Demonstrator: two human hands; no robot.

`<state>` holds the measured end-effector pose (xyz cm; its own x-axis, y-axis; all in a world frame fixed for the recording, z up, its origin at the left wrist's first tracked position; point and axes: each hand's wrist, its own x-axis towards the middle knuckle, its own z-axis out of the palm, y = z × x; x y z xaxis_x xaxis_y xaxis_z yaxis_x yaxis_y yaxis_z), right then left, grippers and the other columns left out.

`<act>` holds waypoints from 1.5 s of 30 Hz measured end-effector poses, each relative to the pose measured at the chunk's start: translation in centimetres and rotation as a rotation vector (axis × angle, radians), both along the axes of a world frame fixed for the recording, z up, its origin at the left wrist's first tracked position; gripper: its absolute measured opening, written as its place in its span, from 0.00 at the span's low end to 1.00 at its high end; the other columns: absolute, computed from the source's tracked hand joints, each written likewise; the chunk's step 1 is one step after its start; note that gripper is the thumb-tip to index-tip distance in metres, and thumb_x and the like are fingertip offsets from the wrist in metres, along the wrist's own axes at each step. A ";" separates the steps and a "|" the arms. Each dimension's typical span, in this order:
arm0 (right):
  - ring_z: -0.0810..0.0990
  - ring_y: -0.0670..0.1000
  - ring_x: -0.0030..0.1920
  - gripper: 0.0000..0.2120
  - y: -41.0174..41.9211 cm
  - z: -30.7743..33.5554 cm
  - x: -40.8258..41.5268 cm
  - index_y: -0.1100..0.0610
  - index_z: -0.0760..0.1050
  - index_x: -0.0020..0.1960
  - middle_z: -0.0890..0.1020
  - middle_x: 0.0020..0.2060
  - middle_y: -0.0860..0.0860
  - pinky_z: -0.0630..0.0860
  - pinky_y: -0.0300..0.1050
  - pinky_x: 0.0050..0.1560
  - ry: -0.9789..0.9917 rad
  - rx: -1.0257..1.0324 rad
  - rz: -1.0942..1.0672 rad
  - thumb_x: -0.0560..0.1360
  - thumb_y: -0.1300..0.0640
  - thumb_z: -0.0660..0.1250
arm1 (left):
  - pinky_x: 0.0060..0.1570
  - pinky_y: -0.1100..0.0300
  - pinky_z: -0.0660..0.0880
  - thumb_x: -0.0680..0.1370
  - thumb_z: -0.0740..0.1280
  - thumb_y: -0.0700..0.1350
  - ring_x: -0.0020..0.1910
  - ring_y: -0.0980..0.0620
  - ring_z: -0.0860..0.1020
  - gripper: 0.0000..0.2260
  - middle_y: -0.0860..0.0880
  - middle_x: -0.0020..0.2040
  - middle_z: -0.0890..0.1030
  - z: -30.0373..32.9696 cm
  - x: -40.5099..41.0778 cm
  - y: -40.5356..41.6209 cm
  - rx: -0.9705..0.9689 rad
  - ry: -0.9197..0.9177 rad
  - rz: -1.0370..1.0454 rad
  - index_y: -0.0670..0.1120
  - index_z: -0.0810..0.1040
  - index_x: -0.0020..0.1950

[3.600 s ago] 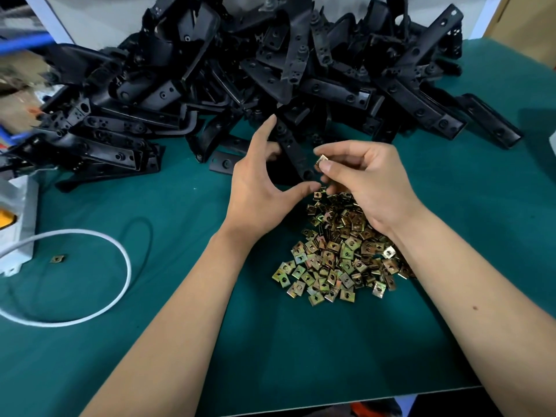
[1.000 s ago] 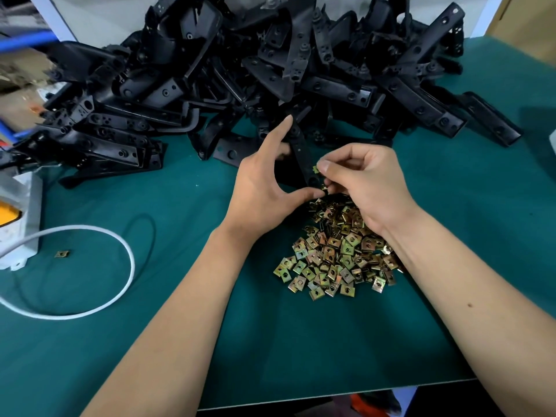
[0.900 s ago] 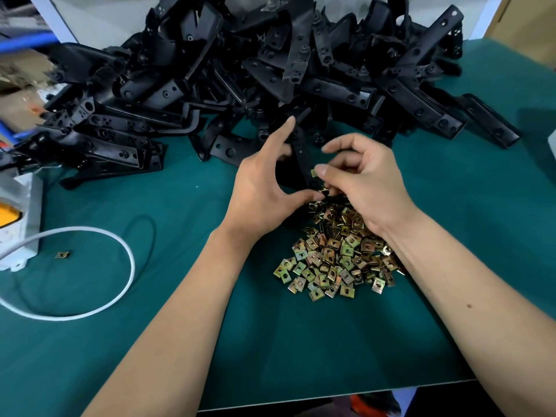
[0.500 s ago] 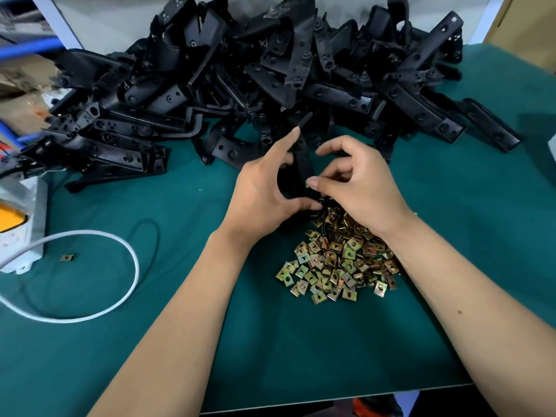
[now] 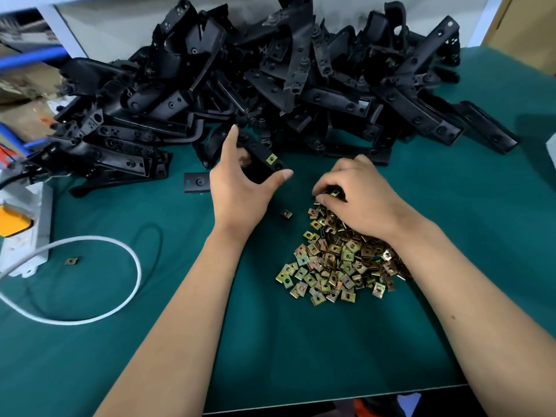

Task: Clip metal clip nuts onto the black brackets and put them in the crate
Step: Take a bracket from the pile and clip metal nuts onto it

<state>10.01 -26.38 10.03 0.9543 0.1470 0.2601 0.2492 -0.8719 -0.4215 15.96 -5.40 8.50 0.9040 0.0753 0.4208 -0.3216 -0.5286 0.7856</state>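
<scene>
My left hand (image 5: 240,188) grips a black bracket (image 5: 259,164) just in front of the big bracket heap (image 5: 270,85). A brass-coloured clip nut (image 5: 272,158) sits clipped on the bracket's near end. My right hand (image 5: 358,194) has dropped onto the far end of the clip nut pile (image 5: 334,263), fingers curled down, pinching a clip nut (image 5: 333,193) at its fingertips. One stray clip nut (image 5: 286,213) lies on the mat between my hands. No crate is in view.
A green mat (image 5: 301,341) covers the table. A loose small black plate (image 5: 197,182) lies left of my left hand. A white power strip (image 5: 24,230) with its white cable (image 5: 132,260) sits at the left edge, with another stray nut (image 5: 71,260) nearby.
My right hand has let go of the bracket, leaving the nut clipped on, and moved down-right onto the nut pile. My left hand has shifted left with the bracket.
</scene>
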 end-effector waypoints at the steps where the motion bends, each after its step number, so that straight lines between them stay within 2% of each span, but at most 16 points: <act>1: 0.68 0.51 0.57 0.05 0.0 0.0 0.0 0.46 0.85 0.52 0.78 0.50 0.47 0.68 0.47 0.58 0.012 0.006 -0.003 0.79 0.50 0.72 | 0.55 0.79 0.65 0.65 0.83 0.59 0.60 0.59 0.77 0.51 0.54 0.60 0.81 0.0 0.0 -0.1 0.000 -0.003 -0.002 0.51 0.61 0.82; 4: 0.69 0.51 0.56 0.03 0.4 0.1 -0.2 0.48 0.85 0.48 0.78 0.49 0.46 0.71 0.52 0.60 -0.020 0.034 -0.012 0.76 0.49 0.75 | 0.56 0.79 0.65 0.65 0.83 0.59 0.60 0.58 0.77 0.51 0.53 0.60 0.81 0.0 -0.1 -0.4 0.010 -0.011 -0.002 0.50 0.61 0.82; 7: 0.68 0.51 0.58 0.11 1.9 0.1 -0.5 0.47 0.84 0.56 0.78 0.51 0.46 0.70 0.52 0.61 -0.087 -0.010 0.052 0.76 0.44 0.73 | 0.54 0.82 0.64 0.66 0.83 0.59 0.58 0.60 0.76 0.50 0.56 0.57 0.80 0.0 0.0 -0.4 0.004 -0.009 0.008 0.49 0.62 0.82; 9: 0.66 0.52 0.59 0.16 3.2 0.2 -0.7 0.43 0.82 0.62 0.76 0.54 0.46 0.68 0.53 0.60 -0.042 -0.110 0.113 0.77 0.40 0.70 | 0.52 0.84 0.64 0.66 0.83 0.59 0.56 0.62 0.75 0.50 0.58 0.55 0.78 -0.1 0.0 -0.5 -0.001 -0.007 0.014 0.49 0.62 0.82; 11: 0.65 0.52 0.60 0.17 3.9 0.4 -0.5 0.38 0.80 0.64 0.74 0.54 0.46 0.65 0.54 0.60 0.017 -0.188 0.119 0.77 0.37 0.69 | 0.51 0.84 0.64 0.66 0.83 0.59 0.55 0.63 0.74 0.50 0.59 0.54 0.76 -0.2 0.0 -0.5 -0.003 -0.011 0.013 0.48 0.62 0.82; 13: 0.64 0.51 0.59 0.15 4.0 0.6 -0.3 0.37 0.81 0.62 0.74 0.52 0.45 0.65 0.54 0.60 0.036 -0.167 0.132 0.76 0.39 0.71 | 0.52 0.84 0.64 0.66 0.83 0.58 0.55 0.63 0.74 0.50 0.59 0.53 0.77 -0.3 0.1 -0.5 -0.012 -0.012 0.014 0.48 0.62 0.81; 16: 0.64 0.47 0.54 0.11 4.3 0.6 -0.3 0.43 0.83 0.57 0.74 0.47 0.43 0.67 0.53 0.59 0.040 -0.087 0.207 0.76 0.45 0.74 | 0.52 0.84 0.64 0.66 0.83 0.58 0.55 0.63 0.74 0.50 0.58 0.54 0.78 -0.3 0.1 -0.5 -0.028 -0.008 0.006 0.47 0.63 0.81; 20: 0.68 0.46 0.52 0.09 3.8 0.4 -0.2 0.52 0.83 0.55 0.78 0.48 0.45 0.71 0.52 0.59 0.014 -0.128 0.176 0.81 0.49 0.68 | 0.54 0.83 0.65 0.65 0.83 0.57 0.56 0.62 0.76 0.50 0.58 0.55 0.79 -0.3 0.1 -0.4 -0.036 -0.015 -0.015 0.47 0.63 0.81; 22: 0.74 0.45 0.49 0.09 3.1 0.6 -0.5 0.54 0.83 0.53 0.80 0.46 0.45 0.74 0.48 0.57 -0.046 0.016 0.115 0.83 0.53 0.66 | 0.59 0.77 0.69 0.65 0.84 0.56 0.57 0.61 0.78 0.50 0.56 0.56 0.81 -0.1 0.0 -0.3 -0.041 -0.021 -0.050 0.48 0.63 0.81; 24: 0.80 0.44 0.42 0.08 2.3 0.8 -0.7 0.55 0.83 0.51 0.83 0.40 0.44 0.77 0.43 0.49 -0.082 0.322 0.037 0.84 0.56 0.65 | 0.65 0.65 0.73 0.65 0.84 0.55 0.60 0.59 0.79 0.50 0.54 0.57 0.82 0.1 -0.2 -0.3 -0.046 -0.024 -0.109 0.49 0.63 0.81; 25: 0.81 0.45 0.39 0.08 1.9 0.9 -0.7 0.55 0.83 0.51 0.83 0.37 0.46 0.78 0.42 0.45 -0.087 0.483 0.005 0.84 0.57 0.65 | 0.66 0.63 0.73 0.65 0.84 0.55 0.61 0.58 0.79 0.50 0.53 0.58 0.82 0.2 -0.3 -0.3 -0.042 -0.030 -0.146 0.49 0.63 0.81; 27: 0.81 0.47 0.37 0.08 1.3 0.9 -0.5 0.55 0.84 0.51 0.85 0.36 0.49 0.78 0.40 0.42 -0.072 0.738 -0.037 0.83 0.59 0.66 | 0.67 0.65 0.71 0.65 0.84 0.55 0.63 0.59 0.78 0.50 0.53 0.60 0.83 0.2 -0.5 -0.4 -0.012 -0.052 -0.220 0.49 0.63 0.81; 29: 0.83 0.45 0.40 0.07 1.0 0.8 -0.2 0.55 0.85 0.52 0.87 0.40 0.50 0.78 0.36 0.44 -0.035 0.891 -0.064 0.81 0.61 0.68 | 0.68 0.68 0.70 0.65 0.84 0.55 0.63 0.61 0.77 0.50 0.55 0.59 0.82 0.2 -0.7 -0.6 0.023 -0.067 -0.286 0.51 0.63 0.81; 33: 0.87 0.46 0.46 0.10 0.5 0.2 0.2 0.53 0.84 0.55 0.88 0.43 0.50 0.78 0.35 0.48 -0.011 0.960 -0.076 0.77 0.64 0.73 | 0.67 0.73 0.66 0.64 0.85 0.52 0.63 0.67 0.76 0.50 0.63 0.56 0.80 0.0 -0.9 -0.9 0.078 -0.097 -0.378 0.52 0.63 0.81; 38: 0.88 0.50 0.47 0.08 0.6 -0.1 0.5 0.52 0.85 0.51 0.89 0.43 0.50 0.81 0.41 0.50 -0.054 0.955 -0.094 0.74 0.62 0.75 | 0.68 0.73 0.65 0.64 0.85 0.48 0.63 0.65 0.76 0.50 0.57 0.58 0.82 0.1 -1.0 -1.0 0.116 -0.128 -0.436 0.51 0.64 0.81; 45: 0.87 0.50 0.43 0.09 0.6 0.2 0.4 0.52 0.86 0.51 0.89 0.43 0.50 0.81 0.39 0.48 -0.105 0.977 -0.089 0.74 0.63 0.75 | 0.71 0.67 0.67 0.64 0.85 0.48 0.66 0.61 0.77 0.51 0.53 0.61 0.83 0.2 -1.3 -1.3 0.151 -0.130 -0.492 0.53 0.63 0.82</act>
<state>10.39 -25.79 10.24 0.9166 -0.2488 0.3130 0.2769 -0.1696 -0.9458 14.68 -6.74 8.75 0.7572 -0.4143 0.5050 -0.6495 -0.3950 0.6497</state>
